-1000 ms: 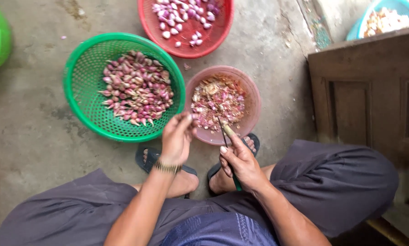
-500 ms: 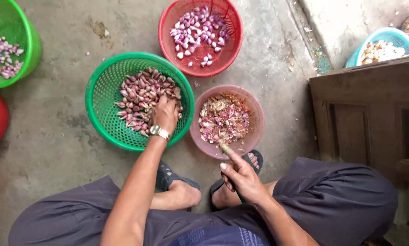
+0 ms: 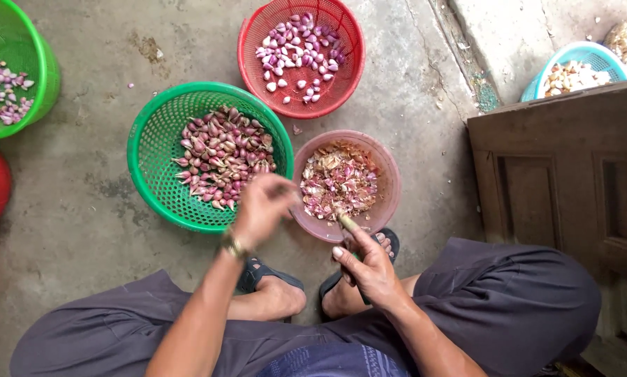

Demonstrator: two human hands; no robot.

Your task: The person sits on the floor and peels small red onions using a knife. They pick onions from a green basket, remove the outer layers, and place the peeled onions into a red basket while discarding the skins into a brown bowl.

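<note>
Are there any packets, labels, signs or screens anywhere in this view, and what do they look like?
None show: no packet, label, sign or screen.
Only containers:
Round green plastic basket, centre, holding unpeeled shallots.
Round red plastic basket, top, holding peeled shallots.
Round pink plastic bowl, by the feet, holding peelings.
Light blue plastic basket, top right.
</note>
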